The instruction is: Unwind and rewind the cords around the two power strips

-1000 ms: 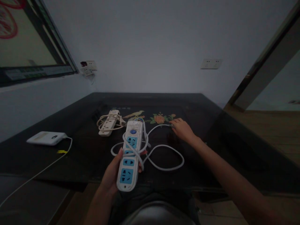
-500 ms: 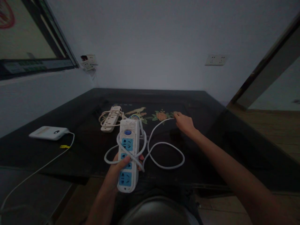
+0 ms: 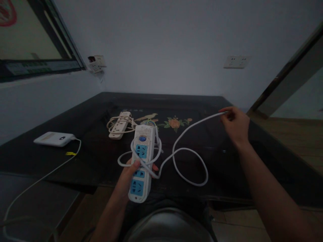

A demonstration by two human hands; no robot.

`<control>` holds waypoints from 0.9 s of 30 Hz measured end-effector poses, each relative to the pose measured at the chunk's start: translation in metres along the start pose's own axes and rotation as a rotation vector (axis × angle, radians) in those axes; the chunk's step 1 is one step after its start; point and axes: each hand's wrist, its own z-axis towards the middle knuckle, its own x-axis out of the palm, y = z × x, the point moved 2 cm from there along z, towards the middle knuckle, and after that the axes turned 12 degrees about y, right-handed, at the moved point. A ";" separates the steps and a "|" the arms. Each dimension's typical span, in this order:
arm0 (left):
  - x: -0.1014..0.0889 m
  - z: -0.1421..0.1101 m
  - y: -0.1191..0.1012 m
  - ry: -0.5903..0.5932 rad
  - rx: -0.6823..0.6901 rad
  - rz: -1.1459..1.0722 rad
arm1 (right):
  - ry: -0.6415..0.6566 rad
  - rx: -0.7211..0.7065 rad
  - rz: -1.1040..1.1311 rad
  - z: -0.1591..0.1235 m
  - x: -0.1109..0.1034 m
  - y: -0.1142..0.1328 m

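A white power strip (image 3: 149,181) with blue sockets and a blue switch is gripped in my left hand (image 3: 127,178), near the front edge of the dark table. My left thumb presses over its face, and a few fingertips show at its right side. Loops of white cord (image 3: 193,150) wrap around the strip, and one large loop extends to the right. Thin coloured wires show at the strip's top end. Out to the right, my right hand (image 3: 236,124) pinches the cord close to its end, raised over the table; the tip is mostly hidden by the fingers.
A second, cream power strip (image 3: 120,126) wound in its own cord lies behind on the dark table (image 3: 176,101). At left is a white power bank (image 3: 52,138) with a cable (image 3: 37,185) hanging off the edge. Wall sockets (image 3: 236,62) are at the back; another socket (image 3: 96,66) hangs loose.
My right hand has moved right and a little up with the cord end, drawing the cord out straighter. The strip in my left hand has shifted slightly to the right.
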 end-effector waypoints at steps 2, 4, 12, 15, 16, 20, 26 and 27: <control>0.001 -0.001 0.001 -0.011 -0.005 0.025 | -0.141 -0.093 0.107 -0.003 -0.010 0.017; 0.001 -0.003 0.002 -0.031 -0.010 0.042 | -0.273 -0.197 0.231 -0.009 -0.021 0.035; 0.009 0.000 0.009 0.153 0.022 -0.081 | -0.447 -0.301 0.300 -0.036 -0.044 0.070; 0.017 0.004 0.010 0.255 0.050 -0.158 | -0.449 -0.304 0.277 -0.034 -0.046 0.063; 0.019 0.005 0.010 0.275 0.064 -0.167 | -0.435 -0.280 0.228 -0.032 -0.045 0.059; 0.025 0.009 0.012 0.308 0.099 -0.150 | -0.273 -0.163 -0.055 -0.022 -0.026 0.043; 0.030 0.022 0.009 0.378 0.110 -0.124 | 0.176 -0.034 0.370 -0.019 0.026 0.046; 0.031 0.026 0.007 0.384 0.110 -0.128 | 0.261 -0.013 0.486 -0.021 0.031 0.052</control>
